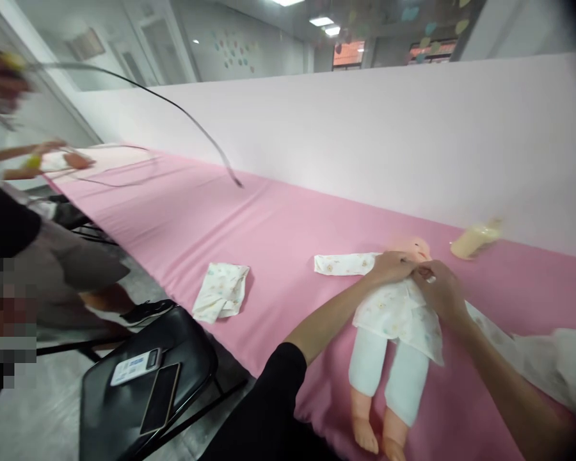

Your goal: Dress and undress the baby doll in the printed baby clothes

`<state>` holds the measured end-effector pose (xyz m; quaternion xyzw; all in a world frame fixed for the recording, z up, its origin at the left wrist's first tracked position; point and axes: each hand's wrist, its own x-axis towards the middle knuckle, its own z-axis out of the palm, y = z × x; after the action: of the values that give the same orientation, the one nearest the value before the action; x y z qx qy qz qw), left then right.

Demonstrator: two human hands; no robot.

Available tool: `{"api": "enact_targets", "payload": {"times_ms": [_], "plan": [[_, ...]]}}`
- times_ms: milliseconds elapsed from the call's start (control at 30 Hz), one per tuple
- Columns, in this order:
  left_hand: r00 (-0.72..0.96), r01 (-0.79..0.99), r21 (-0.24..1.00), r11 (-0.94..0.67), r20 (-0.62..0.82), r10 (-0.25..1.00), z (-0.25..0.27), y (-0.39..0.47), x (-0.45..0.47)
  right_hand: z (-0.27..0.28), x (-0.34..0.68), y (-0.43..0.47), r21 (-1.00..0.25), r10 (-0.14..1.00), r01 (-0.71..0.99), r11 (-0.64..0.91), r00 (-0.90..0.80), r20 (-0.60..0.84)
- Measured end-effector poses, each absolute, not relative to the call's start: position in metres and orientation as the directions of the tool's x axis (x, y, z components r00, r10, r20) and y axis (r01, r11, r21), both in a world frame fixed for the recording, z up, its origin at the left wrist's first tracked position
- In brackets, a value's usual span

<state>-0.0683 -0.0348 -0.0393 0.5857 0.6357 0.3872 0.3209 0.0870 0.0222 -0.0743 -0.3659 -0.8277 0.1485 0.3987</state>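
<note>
A baby doll (363,422) lies on its back on the pink-covered table, its feet toward me. It wears a white patterned shirt (388,314) and pale trousers (409,378), with one sleeve (345,264) stretched out to the left. My left hand (394,266) is at the shirt's neckline, fingers closed on the cloth. Beside it, my right hand (440,288) pinches the shirt near the collar, with a small white bit showing between the fingers. Both hands partly cover the doll's neck and upper chest.
A folded patterned cloth (222,291) lies to the left on the pink sheet (278,230). A cream-coloured bottle (475,240) rests at the back right. White cloth (552,358) lies at right. A black chair (192,333) holds a phone (160,397) and a card. Another person stands at far left.
</note>
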Motion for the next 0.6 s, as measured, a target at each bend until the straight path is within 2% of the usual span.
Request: {"api": "enact_targets", "payload": {"times_ms": [133,367,467,600], "plan": [[0.024,0.461,0.887,-0.004,-0.008,1.0,-0.036,-0.036,-0.08,-0.079,0.093,0.026,-0.577,0.748,0.475,0.664,-0.429,0.506],[0.01,0.519,0.853,-0.058,0.063,0.998,-0.048,-0.026,-0.074,-0.079,0.096,0.026,-0.635,0.793,0.476,0.608,-0.399,0.46],[-0.036,0.599,0.798,-0.068,0.112,0.993,-0.052,-0.022,-0.069,-0.082,0.095,0.026,-0.564,0.738,0.478,0.674,-0.4,0.543],[-0.062,0.606,0.794,-0.048,0.107,0.992,-0.054,-0.019,-0.069,-0.086,0.092,0.021,-0.356,0.588,0.499,0.79,-0.453,0.67]]}}
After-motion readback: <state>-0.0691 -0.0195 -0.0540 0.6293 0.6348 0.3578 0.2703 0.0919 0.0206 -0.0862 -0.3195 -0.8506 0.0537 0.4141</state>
